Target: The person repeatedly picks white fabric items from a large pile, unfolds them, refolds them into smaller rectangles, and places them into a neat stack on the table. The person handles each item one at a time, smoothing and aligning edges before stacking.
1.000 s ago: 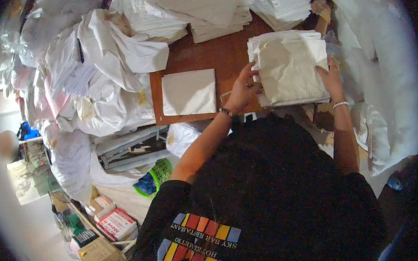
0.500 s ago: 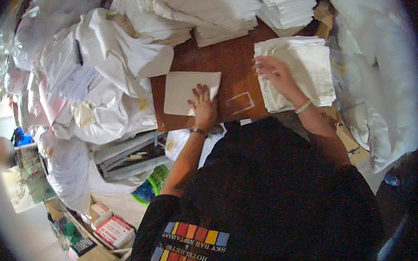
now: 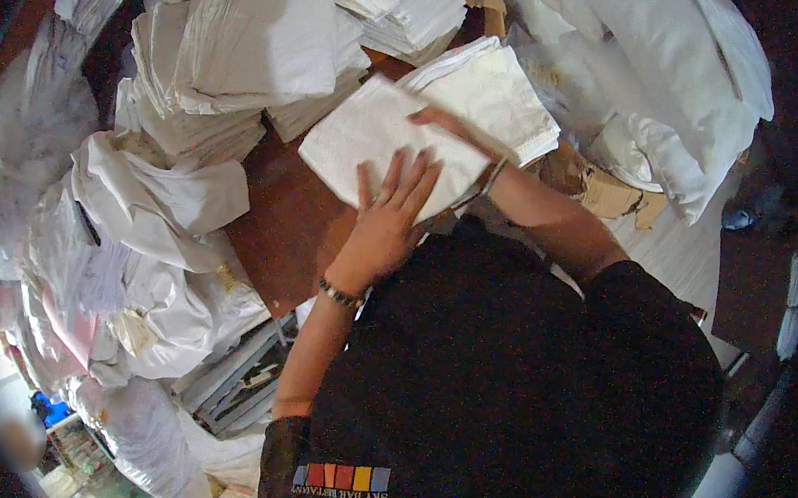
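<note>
A folded white cloth [image 3: 356, 141] lies tilted above the brown tabletop, partly overlapping a stack of folded white cloths [image 3: 500, 97] at its right. My left hand [image 3: 391, 206] rests flat on its near part, fingers spread. From the right comes my right hand [image 3: 457, 131], its thumb lying over the cloth's top; the other fingers are hidden, apparently beneath it. The hand looks closed on the cloth.
Tall piles of folded white cloth [image 3: 256, 42] stand at the far side of the brown table [image 3: 278, 224]. Loose white fabric [image 3: 161, 200] heaps up on the left. Large white bundles [image 3: 643, 62] and torn cardboard [image 3: 617, 194] are at the right.
The folded cloth has moved from the table's near left toward the stack at right, my left hand going with it. My right hand has gone from the stack to the cloth. The view has turned.
</note>
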The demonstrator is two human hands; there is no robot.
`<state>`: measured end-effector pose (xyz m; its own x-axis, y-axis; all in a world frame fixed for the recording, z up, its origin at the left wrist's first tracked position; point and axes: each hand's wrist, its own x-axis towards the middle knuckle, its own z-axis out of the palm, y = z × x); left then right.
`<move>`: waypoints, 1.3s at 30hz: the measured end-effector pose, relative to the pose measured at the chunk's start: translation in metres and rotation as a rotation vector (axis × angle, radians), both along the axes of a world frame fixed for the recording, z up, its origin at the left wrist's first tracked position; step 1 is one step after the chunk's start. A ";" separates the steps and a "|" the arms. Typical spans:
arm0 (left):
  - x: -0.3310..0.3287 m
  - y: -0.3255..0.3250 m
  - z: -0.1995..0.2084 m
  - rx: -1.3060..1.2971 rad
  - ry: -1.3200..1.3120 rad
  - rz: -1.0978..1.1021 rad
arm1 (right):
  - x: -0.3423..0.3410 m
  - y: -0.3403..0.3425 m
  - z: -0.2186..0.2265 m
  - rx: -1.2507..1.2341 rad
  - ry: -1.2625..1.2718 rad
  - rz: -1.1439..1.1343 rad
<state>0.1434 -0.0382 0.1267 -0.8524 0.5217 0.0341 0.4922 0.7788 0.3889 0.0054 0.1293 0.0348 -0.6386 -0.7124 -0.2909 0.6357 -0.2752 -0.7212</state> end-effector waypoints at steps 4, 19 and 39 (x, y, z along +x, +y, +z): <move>-0.033 0.033 -0.007 -0.005 0.165 -0.110 | -0.030 0.060 0.007 0.186 0.275 -0.228; -0.068 0.111 -0.143 -0.012 0.194 -0.141 | -0.076 0.134 -0.032 0.503 0.509 -0.346; -0.156 -0.105 -0.051 1.313 0.448 0.980 | -0.003 0.057 -0.029 1.272 1.565 0.024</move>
